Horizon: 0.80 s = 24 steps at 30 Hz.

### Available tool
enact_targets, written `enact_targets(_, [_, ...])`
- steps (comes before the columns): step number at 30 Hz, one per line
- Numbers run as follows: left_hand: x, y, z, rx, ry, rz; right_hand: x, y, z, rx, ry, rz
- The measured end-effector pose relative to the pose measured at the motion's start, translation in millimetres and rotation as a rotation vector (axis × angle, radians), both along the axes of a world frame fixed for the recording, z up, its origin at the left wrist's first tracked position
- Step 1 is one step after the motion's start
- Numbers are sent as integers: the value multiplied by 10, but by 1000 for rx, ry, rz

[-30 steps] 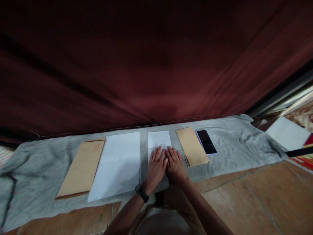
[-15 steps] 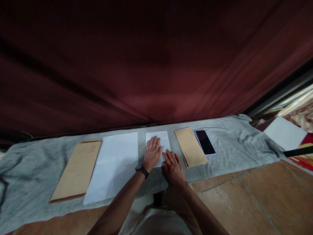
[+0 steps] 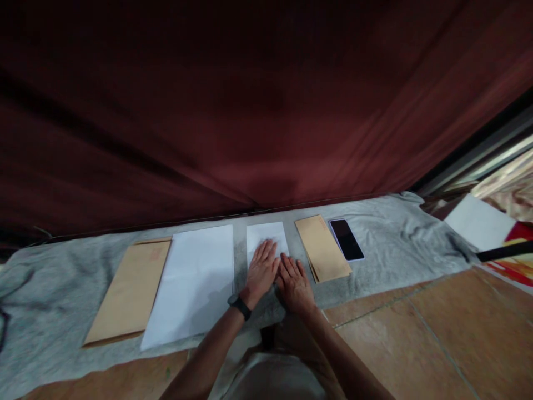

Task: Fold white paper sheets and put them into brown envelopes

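A small white folded sheet of paper lies on the grey cloth in front of me. My left hand, with a dark watch on its wrist, rests flat on its lower part, fingers stretched out. Close beside it my right hand lies flat with its fingers out, at the paper's lower right edge. Left of the hands is a stack of large white paper. Right of them are brown envelopes. Both palms cover the near end of the small paper.
More brown envelopes lie at the far left. A phone with a dark screen sits right of the smaller envelopes. The grey cloth covers a long low surface before a dark red curtain. Tiled floor is at the near right.
My left hand has slid down the small paper toward me, baring more of its far end. My right hand has hardly moved and stays beside it.
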<state>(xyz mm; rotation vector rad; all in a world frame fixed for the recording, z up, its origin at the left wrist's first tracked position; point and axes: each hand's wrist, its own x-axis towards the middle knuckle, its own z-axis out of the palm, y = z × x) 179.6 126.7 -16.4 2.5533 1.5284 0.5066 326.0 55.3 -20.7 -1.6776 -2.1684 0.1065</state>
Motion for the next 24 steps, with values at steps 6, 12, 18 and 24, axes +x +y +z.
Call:
enact_targets(6, [233,220,28,-73,50,-109,0,11,-9,-10,28,-11])
enact_targets(12, [64,512,17,-109,94,-45,-2,7,10,-12,49,-15])
enact_targets(18, [-170,615,-20,-85,80,97,-7,-2,2,-7,48,-23])
enact_targets(24, [-243,581,11,-92,70,198,-6,-2,-11,6,45,-26])
